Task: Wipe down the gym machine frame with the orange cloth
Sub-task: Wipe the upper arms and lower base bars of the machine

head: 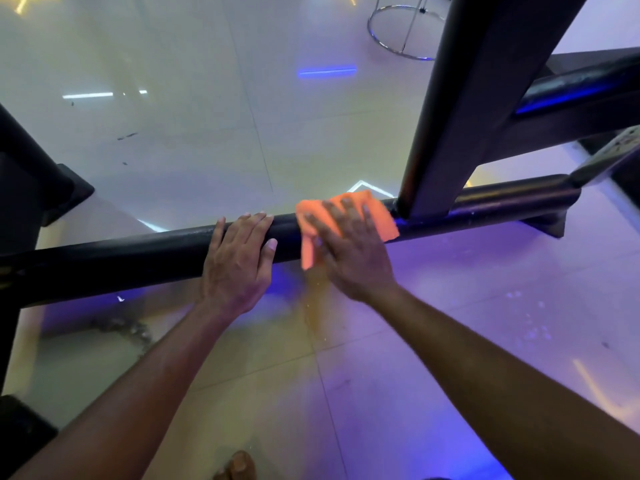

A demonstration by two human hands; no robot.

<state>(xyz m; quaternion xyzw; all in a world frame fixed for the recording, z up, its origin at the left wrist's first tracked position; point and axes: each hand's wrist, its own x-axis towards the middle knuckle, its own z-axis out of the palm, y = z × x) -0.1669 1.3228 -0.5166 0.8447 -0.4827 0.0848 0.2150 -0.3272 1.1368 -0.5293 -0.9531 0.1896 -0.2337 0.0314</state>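
The right hand [349,251] is laid flat, fingers straight, on the orange cloth [377,216], which is draped over the black frame bar [138,258] beside the upright post [460,109]. The left hand [239,258] rests open on the bar. The cloth is judged soft, light and best pressed under the palm.

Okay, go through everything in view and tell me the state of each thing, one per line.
orange cloth: draped over the bar, pressed flat by the right hand
horizontal frame bar: black, lying low over the floor
left hand: flat on the bar, fingers straight
right hand: flat on the cloth
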